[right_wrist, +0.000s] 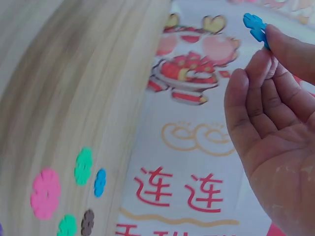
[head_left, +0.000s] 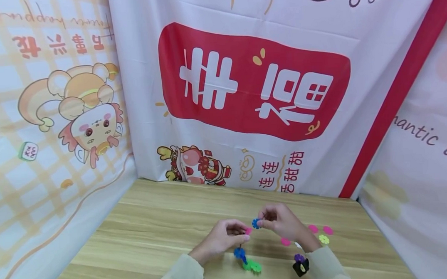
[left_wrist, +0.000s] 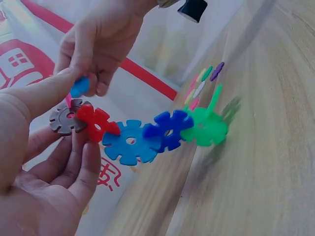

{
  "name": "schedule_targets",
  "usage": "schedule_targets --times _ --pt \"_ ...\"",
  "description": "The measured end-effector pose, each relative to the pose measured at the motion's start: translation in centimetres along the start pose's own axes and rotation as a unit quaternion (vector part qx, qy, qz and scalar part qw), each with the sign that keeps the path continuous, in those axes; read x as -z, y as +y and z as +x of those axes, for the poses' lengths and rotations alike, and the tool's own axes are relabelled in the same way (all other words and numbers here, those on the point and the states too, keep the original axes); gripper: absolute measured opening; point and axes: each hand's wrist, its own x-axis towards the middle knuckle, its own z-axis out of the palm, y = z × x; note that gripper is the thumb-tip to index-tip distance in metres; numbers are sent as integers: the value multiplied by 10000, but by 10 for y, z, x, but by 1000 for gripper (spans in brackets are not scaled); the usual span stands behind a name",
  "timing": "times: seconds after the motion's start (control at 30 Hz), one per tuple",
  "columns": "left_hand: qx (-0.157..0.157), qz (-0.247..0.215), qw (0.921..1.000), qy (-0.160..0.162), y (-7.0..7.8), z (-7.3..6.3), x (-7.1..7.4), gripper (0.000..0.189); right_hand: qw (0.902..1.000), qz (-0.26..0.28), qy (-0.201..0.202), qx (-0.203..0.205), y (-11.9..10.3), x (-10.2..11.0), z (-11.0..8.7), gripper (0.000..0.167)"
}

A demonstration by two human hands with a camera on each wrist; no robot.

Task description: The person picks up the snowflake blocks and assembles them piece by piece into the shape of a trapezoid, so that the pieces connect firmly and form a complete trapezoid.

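Note:
My left hand [head_left: 221,240] grips the upper end of a chain of interlocked snowflake discs. In the left wrist view, a brown disc [left_wrist: 60,119] near the fingers joins a red disc [left_wrist: 98,130], then a light blue disc [left_wrist: 123,151], a dark blue disc [left_wrist: 172,130] and a green disc [left_wrist: 204,130]. Another green disc stands edge-on at the far end. A pink disc [head_left: 248,230] shows at my left fingertips. Between thumb and forefinger, my right hand [head_left: 283,222] pinches a blue snowflake disc [head_left: 255,224], close to the pink one; whether they touch, I cannot tell.
On the wooden table [head_left: 145,234], several loose discs lie around the right forearm, among them a yellow disc [head_left: 323,239], a pink disc [head_left: 327,230] and a purple disc [head_left: 299,258]. Printed cloth [head_left: 144,118] hangs along the table's back and sides.

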Motion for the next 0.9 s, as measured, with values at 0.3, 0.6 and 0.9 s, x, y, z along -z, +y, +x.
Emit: schedule_targets --times 0.3,0.6,0.9 --pt "-243 -56 9996 159 5 0 -2 32 9974 287 428 502 -8 -3 -14 10" --pt "-376 -178 9991 120 5 2 -1 32 9978 0 279 598 -13 -5 -12 8" --pt "-676 334 9961 458 7 -1 -3 20 9984 -77 368 417 -16 -15 -6 8"
